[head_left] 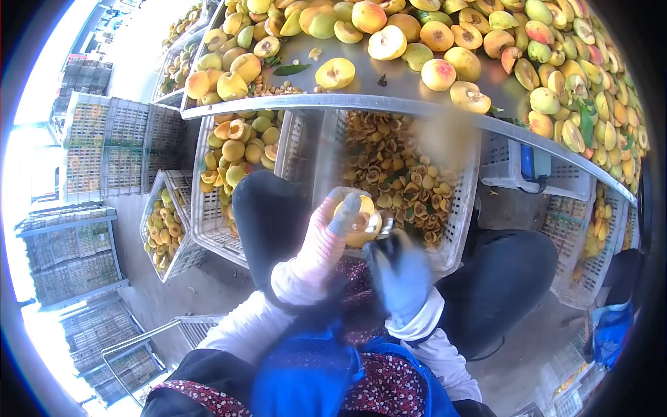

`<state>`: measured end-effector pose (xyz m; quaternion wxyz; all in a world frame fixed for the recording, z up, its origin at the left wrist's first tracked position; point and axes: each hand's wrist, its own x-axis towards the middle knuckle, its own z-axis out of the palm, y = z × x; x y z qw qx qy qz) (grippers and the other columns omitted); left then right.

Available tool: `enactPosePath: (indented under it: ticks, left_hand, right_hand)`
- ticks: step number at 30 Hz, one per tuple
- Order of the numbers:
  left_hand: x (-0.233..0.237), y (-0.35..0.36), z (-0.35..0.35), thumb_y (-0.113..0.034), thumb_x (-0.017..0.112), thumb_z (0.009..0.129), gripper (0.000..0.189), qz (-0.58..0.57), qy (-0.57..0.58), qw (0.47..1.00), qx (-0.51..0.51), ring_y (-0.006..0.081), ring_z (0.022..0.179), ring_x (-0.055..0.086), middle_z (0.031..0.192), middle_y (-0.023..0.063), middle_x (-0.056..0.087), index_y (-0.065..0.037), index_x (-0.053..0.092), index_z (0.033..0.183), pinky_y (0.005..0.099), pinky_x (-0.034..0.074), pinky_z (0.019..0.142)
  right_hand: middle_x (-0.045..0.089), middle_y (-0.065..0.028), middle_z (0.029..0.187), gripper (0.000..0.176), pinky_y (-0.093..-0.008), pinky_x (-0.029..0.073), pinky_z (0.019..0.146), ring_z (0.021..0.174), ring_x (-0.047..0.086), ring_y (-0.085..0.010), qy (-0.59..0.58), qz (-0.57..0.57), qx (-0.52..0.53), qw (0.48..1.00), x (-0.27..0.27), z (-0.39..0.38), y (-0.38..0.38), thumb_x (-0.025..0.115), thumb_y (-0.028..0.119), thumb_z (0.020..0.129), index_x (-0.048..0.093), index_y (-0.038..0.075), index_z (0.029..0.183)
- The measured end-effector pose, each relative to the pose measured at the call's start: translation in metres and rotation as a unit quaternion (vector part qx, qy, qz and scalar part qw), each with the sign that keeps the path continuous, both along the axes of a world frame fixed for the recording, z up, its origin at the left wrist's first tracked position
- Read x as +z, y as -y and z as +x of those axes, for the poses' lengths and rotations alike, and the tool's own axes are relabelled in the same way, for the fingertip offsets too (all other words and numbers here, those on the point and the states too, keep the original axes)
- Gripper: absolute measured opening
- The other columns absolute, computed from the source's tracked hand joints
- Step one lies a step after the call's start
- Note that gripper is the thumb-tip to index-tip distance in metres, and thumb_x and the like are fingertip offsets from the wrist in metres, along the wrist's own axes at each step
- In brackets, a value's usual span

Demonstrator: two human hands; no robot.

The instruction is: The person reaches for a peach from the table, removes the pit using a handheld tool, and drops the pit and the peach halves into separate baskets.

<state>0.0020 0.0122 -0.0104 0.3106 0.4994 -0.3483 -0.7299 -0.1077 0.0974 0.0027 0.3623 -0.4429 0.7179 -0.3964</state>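
Note:
My left hand (325,233), in a pale glove, grips a yellow peach half (363,221) between thumb and fingers, its cut face showing. Close against it, my gloved right hand (404,281) is closed around a pitting tool (386,240) with a dark handle and a shiny curved metal end. The tool's end is at the fruit's right edge; motion blur hides whether it cuts in. Beyond both hands a white crate (453,240) holds many scooped-out peach pits and scraps. A blurred yellowish shape (445,135) appears above that crate.
A metal table (389,80) with a raised rim carries heaps of halved peaches. Left of my knees stand a crate (208,226) and a smaller crate (182,258) of peaches. More crates (556,243) sit at right. Stacked crates (104,146) and a metal-railed cart (149,337) stand farther left.

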Motion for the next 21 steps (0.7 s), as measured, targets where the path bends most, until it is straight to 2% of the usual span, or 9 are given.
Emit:
enactPosePath:
  ticks: [2,5,10,16,19,21]
  left_hand:
    - [0.004,-0.002,-0.001,-0.034,0.059,0.092,0.035,0.006,-0.023,0.999,-0.031,0.0056,0.074,0.052,0.083,0.0012,0.058,-0.003,0.057,0.108,0.0201,0.043,0.070]
    - [0.008,-0.009,-0.009,-0.035,0.060,0.091,0.040,0.022,-0.041,0.999,-0.009,0.0060,0.079,0.053,0.087,0.0015,0.059,-0.002,0.056,0.113,0.0207,0.044,0.074]
    - [-0.009,-0.024,-0.019,-0.030,0.058,0.093,0.036,-0.053,-0.091,0.993,0.044,0.0086,0.077,0.053,0.088,0.0047,0.059,-0.001,0.055,0.113,0.0233,0.045,0.072]
    - [0.001,-0.019,-0.022,-0.027,0.058,0.093,0.030,-0.043,-0.012,0.999,0.013,0.0080,0.071,0.052,0.085,0.0042,0.059,0.001,0.057,0.106,0.0228,0.044,0.066]
    - [0.003,-0.007,-0.017,-0.027,0.058,0.093,0.029,0.014,0.010,0.997,-0.075,0.0070,0.070,0.052,0.084,0.0038,0.059,0.001,0.057,0.103,0.0212,0.043,0.065]
    - [0.005,-0.002,-0.019,-0.028,0.058,0.093,0.030,-0.013,0.009,0.993,-0.118,0.0070,0.071,0.053,0.083,0.0035,0.060,0.000,0.058,0.100,0.0215,0.043,0.066]
  right_hand:
    - [0.057,-0.0167,0.072,0.022,-0.0394,0.045,0.057,0.063,0.058,-0.0327,-0.102,-0.043,0.005,0.994,-0.011,0.007,-0.010,0.058,0.023,0.089,0.052,0.003,0.093]
    - [0.058,-0.0213,0.075,0.024,-0.0453,0.044,0.058,0.069,0.057,-0.0415,-0.114,-0.056,-0.007,0.992,-0.022,0.013,-0.015,0.052,0.026,0.092,0.051,0.002,0.095]
    - [0.057,-0.0223,0.075,0.025,-0.0458,0.043,0.058,0.070,0.057,-0.0421,-0.113,-0.105,-0.054,0.987,-0.026,0.016,-0.016,0.051,0.026,0.092,0.051,0.002,0.099]
    - [0.058,-0.0234,0.077,0.030,-0.0459,0.043,0.059,0.072,0.057,-0.0434,-0.030,-0.060,-0.025,0.997,-0.023,0.012,-0.022,0.050,0.028,0.092,0.052,0.000,0.102]
    - [0.060,-0.0191,0.075,0.030,-0.0441,0.043,0.058,0.068,0.059,-0.0370,0.038,-0.068,-0.005,0.997,-0.033,0.014,-0.028,0.052,0.029,0.092,0.052,0.000,0.102]
    - [0.059,-0.0145,0.071,0.029,-0.0409,0.043,0.052,0.059,0.058,-0.0299,0.034,-0.102,-0.001,0.994,-0.032,0.012,-0.026,0.052,0.029,0.093,0.053,0.001,0.099]
